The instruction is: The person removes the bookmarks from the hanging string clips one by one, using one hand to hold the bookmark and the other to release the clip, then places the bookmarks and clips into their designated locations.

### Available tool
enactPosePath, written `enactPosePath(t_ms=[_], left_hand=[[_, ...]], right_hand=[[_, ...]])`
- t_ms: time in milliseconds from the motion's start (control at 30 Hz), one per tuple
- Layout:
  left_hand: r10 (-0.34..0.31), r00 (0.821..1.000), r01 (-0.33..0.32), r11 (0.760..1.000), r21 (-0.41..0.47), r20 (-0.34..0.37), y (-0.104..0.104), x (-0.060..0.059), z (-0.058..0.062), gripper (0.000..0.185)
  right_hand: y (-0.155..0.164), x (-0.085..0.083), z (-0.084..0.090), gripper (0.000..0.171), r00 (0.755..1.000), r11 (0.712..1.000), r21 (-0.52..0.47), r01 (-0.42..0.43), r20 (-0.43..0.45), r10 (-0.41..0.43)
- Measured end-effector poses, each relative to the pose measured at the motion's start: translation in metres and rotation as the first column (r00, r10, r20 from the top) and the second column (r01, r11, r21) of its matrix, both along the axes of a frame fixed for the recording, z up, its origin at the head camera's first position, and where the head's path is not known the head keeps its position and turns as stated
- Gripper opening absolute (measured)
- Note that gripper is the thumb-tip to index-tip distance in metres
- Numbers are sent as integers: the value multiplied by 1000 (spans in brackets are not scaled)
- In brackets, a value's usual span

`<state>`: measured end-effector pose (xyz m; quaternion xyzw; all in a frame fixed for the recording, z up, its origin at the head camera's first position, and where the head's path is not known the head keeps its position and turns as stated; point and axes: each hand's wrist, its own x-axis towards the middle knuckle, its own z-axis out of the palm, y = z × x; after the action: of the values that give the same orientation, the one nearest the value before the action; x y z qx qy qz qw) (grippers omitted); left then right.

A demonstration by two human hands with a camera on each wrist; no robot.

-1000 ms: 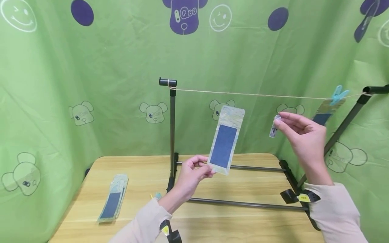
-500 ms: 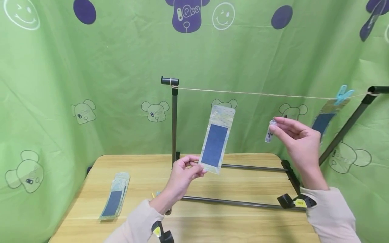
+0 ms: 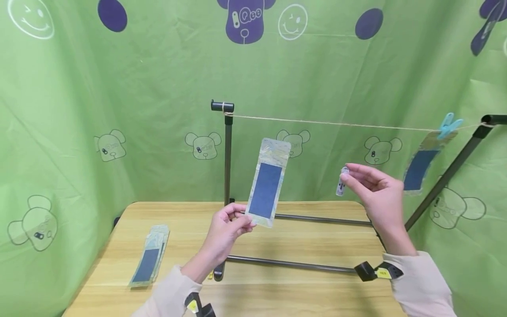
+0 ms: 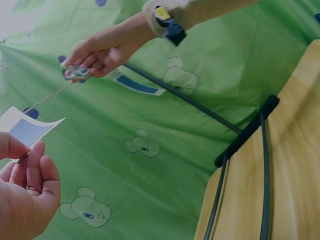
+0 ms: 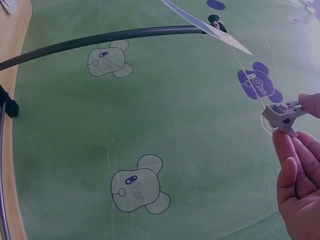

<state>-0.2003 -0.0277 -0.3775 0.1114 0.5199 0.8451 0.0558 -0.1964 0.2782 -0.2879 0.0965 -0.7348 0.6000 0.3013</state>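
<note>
My left hand pinches the bottom corner of a clear packet with a blue card, held upright above the table; in the left wrist view the packet sticks up from my fingers. My right hand pinches a small clear clothespin to the right of the packet, below the string. The right wrist view shows the clothespin between thumb and fingertips. A second packet hangs from the string under a blue clothespin.
A black metal stand with base bars sits on the wooden table. A stack of similar packets lies at the table's left. Green printed cloth surrounds the table on all sides.
Both hands have drifted left and slightly down, carrying the packet and the clear clothespin. The grips have not changed.
</note>
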Motion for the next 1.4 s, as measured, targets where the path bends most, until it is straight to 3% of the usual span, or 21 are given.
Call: enactPosePath(t_ms=[467,1400], left_hand=[[36,999,-35,999,-21,41,-25,2,-2,18],[139,980,-133,990,-50,140,-61,29,-33,21]], right_hand=[[-13,-1,-13,31,999,997,73,17,36,-20],[-41,6,-57,33,993,999,30,-45,107,42]])
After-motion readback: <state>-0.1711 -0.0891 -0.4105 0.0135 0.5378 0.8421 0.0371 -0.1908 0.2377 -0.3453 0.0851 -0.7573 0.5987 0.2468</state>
